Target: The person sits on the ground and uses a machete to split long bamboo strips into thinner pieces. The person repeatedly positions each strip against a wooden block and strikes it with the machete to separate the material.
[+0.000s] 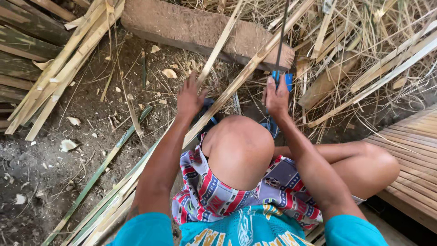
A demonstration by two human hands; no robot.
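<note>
1. The long bamboo strip (236, 82) runs on a slant from low at my left, past my raised knee (239, 148), up to the top right, where it lies across the wooden block (200, 29).
2. My right hand (276, 98) is closed around the blue handle (282, 78) of a thin dark blade (282, 36) that stands nearly upright against the strip.
3. My left hand (189, 95) is spread open, fingers resting by the strip's left side.
4. More split strips (59, 68) lie at the left, shavings (364, 54) at the right, a slatted platform (414, 150) beside my right leg.
5. My knee hides the strip's middle; the blade's top is cut off.
</note>
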